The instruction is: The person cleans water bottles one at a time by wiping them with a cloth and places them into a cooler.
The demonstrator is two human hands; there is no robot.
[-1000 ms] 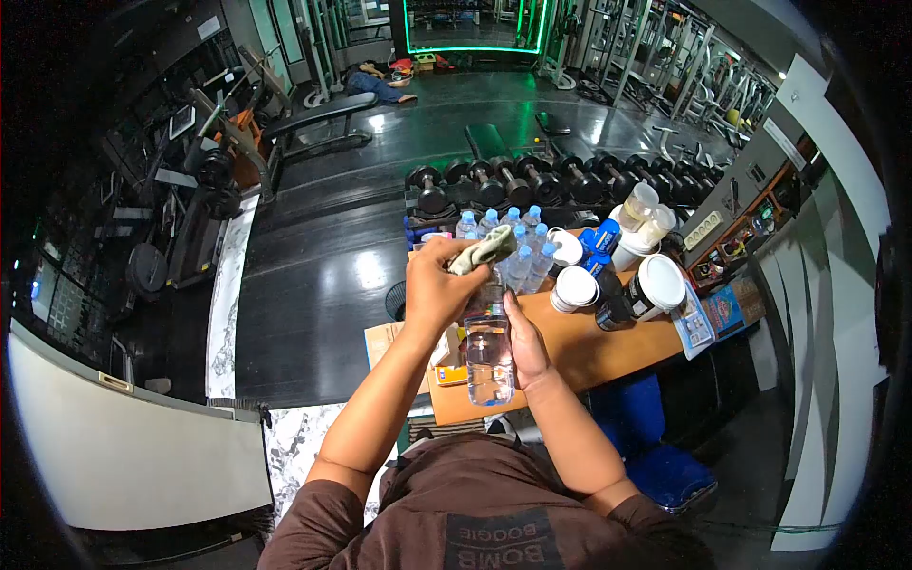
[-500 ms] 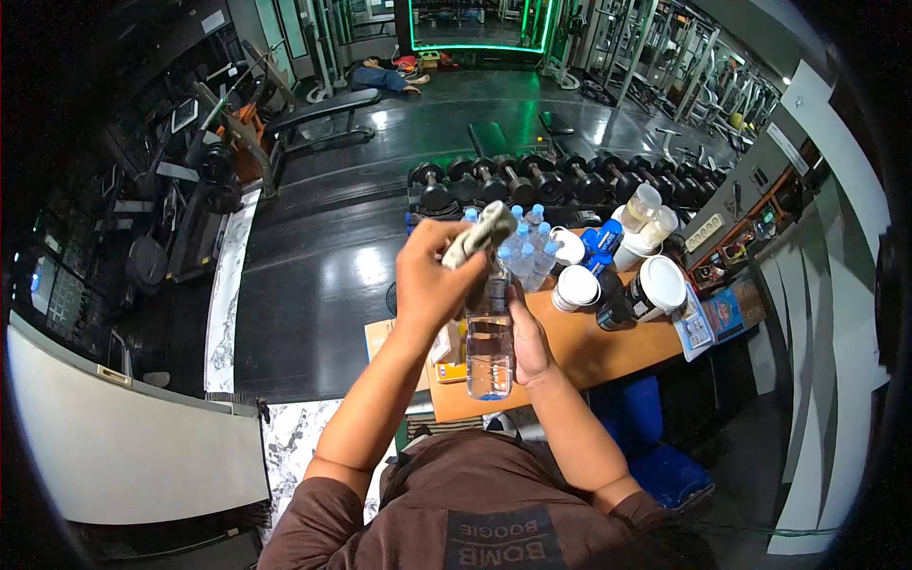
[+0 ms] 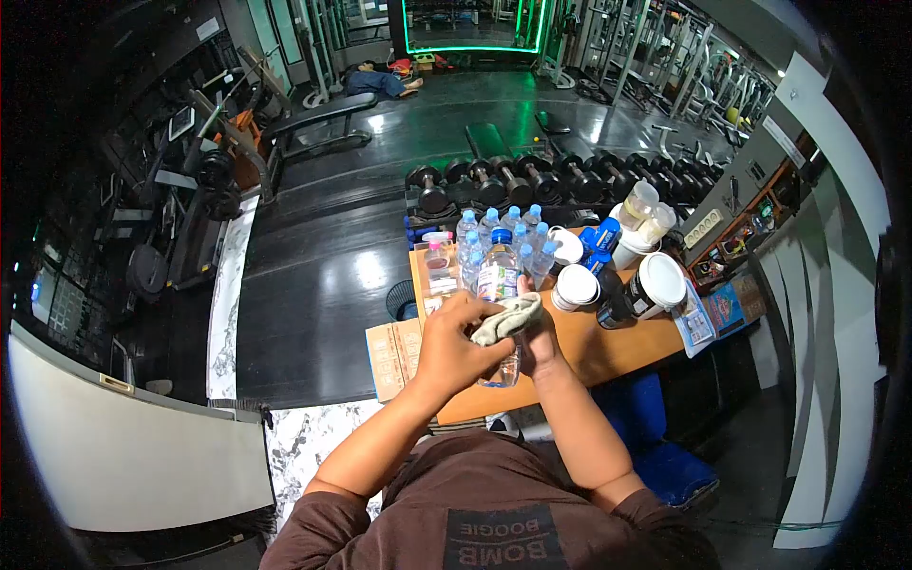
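One bottle (image 3: 497, 273) is held in front of the chest, apparently raised over the near part of the table (image 3: 579, 351), with a group of other bottles (image 3: 525, 256) beyond it. Right hand (image 3: 541, 340) wraps its side, fingers mostly hidden behind it, so how tightly they close is hard to tell. Left hand (image 3: 454, 344) is half curled, pinching a bunched cloth (image 3: 508, 319) across the bottle's front, seemingly touching it. Probably fairly weighty if filled, though the liquid level is not clear; its clear plastic should be smooth, slippery if damp, and liable to dent under a hard squeeze. A broad grip around the body below the label (image 3: 494, 287) looks surest; the cloth should be light and limp. Its long axis runs away from the torso, blue cap (image 3: 502, 236) at the far end, base nearer; how far it tilts from upright is unclear.
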